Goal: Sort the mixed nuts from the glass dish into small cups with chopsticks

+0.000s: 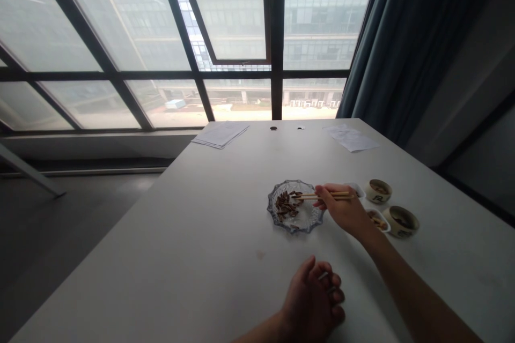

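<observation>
My right hand (341, 206) is closed around a pair of wooden chopsticks (308, 197). Their tips are over the glass plate (273, 218), at a small heap of dark brown oblong pieces (286, 203), perhaps nuts or seeds. Whether the tips pinch one piece is too small to tell. The plate is clear, with a scalloped rim, and the pieces lie mostly in its left half. Nearer to me, my left hand (314, 300) rests on the table, its fingers loosely curled and apart, with nothing in it.
Right of the plate stand two ceramic bowls (380, 199) with contents inside. Two small white dishes (380, 223) sit beside them, partly behind my right hand and forearm. Papers (221, 135) lie at the white table's (193, 236) far left, more sheets (352, 138) at far right.
</observation>
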`<action>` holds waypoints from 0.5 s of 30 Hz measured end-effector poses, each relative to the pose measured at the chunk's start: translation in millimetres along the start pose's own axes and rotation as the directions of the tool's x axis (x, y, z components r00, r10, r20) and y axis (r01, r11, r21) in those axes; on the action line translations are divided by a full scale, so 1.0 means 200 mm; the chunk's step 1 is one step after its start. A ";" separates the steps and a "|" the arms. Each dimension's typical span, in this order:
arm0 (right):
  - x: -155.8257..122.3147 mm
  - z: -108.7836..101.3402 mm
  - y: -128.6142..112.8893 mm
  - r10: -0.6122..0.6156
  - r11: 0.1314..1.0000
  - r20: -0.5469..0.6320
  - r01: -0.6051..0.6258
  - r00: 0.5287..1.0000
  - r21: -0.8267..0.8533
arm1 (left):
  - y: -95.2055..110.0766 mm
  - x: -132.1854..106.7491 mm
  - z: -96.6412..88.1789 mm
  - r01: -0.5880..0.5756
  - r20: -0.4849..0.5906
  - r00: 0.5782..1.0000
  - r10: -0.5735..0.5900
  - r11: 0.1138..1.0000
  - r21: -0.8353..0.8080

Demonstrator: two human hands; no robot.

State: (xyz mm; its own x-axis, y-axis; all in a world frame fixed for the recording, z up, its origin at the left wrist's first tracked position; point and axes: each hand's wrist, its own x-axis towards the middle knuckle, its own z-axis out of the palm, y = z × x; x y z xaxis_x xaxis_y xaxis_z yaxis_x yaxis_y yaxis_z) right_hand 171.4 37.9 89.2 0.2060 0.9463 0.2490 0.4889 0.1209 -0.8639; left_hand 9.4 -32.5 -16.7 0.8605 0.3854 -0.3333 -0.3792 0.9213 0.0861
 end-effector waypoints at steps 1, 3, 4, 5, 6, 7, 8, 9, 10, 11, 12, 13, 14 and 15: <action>0.00 0.00 0.00 0.004 1.000 -0.015 -0.004 1.000 0.006 | 0.00 0.00 0.00 0.000 -0.002 1.000 0.000 1.000 0.000; 0.01 -0.01 0.01 0.013 1.000 -0.021 -0.012 1.000 0.026 | 0.00 0.00 0.00 0.000 -0.005 1.000 0.000 1.000 -0.001; 0.01 -0.01 0.01 0.014 0.999 -0.017 -0.013 1.000 0.035 | 0.00 0.00 0.00 0.000 -0.005 1.000 0.000 1.000 -0.002; 0.01 -0.01 0.01 0.012 0.999 -0.012 -0.012 1.000 0.040 | 0.00 0.00 0.00 0.001 -0.003 1.000 -0.001 1.000 -0.003; 0.01 0.00 0.02 0.009 0.999 -0.005 -0.008 1.000 0.037 | 0.00 0.00 0.00 0.001 -0.002 1.000 -0.001 1.000 -0.004; 0.01 0.00 0.02 0.004 1.000 -0.001 -0.004 1.000 0.027 | 0.00 0.00 0.00 0.002 -0.001 1.000 -0.002 1.000 -0.004; 0.01 0.01 0.03 -0.001 1.000 -0.001 0.001 1.000 0.014 | 0.00 0.00 0.00 0.002 -0.002 1.000 -0.002 1.000 -0.004; 0.01 0.01 0.03 -0.006 1.000 -0.002 0.006 1.000 0.001 | 0.00 0.00 0.01 0.003 -0.004 1.000 -0.003 1.000 -0.005; 0.01 0.01 0.04 -0.010 1.000 0.002 0.010 1.000 -0.013 | 0.00 0.00 0.01 0.004 -0.006 1.000 -0.004 1.000 -0.005; 0.01 0.01 0.04 -0.015 0.999 0.006 0.015 1.000 -0.028 | 0.00 -0.01 0.01 0.004 -0.008 1.000 -0.004 1.000 -0.005; 0.01 0.01 0.04 -0.023 0.999 0.007 0.023 1.000 -0.045 | 0.00 -0.01 0.01 0.004 -0.008 1.000 -0.004 1.000 -0.005; 0.01 0.01 0.04 -0.034 0.997 0.004 0.035 0.999 -0.067 | 0.00 -0.01 0.01 0.002 -0.006 1.000 -0.002 1.000 -0.005; 0.01 0.01 0.04 -0.048 0.995 -0.001 0.048 0.999 -0.093 | 0.00 -0.01 0.01 0.001 -0.004 1.000 -0.001 1.000 -0.006; 0.01 0.01 0.05 -0.062 0.991 -0.010 0.060 0.998 -0.117 | 0.00 -0.01 0.01 0.001 -0.001 1.000 -0.001 1.000 -0.007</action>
State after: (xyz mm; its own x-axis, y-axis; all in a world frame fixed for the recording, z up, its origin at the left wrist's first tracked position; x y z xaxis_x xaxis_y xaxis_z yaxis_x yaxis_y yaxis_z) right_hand 174.3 42.1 80.6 0.1842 0.9339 0.3065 0.5962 0.1418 -0.7902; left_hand 8.7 -32.8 -13.8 0.8605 0.3844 -0.3343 -0.3808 0.9213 0.0793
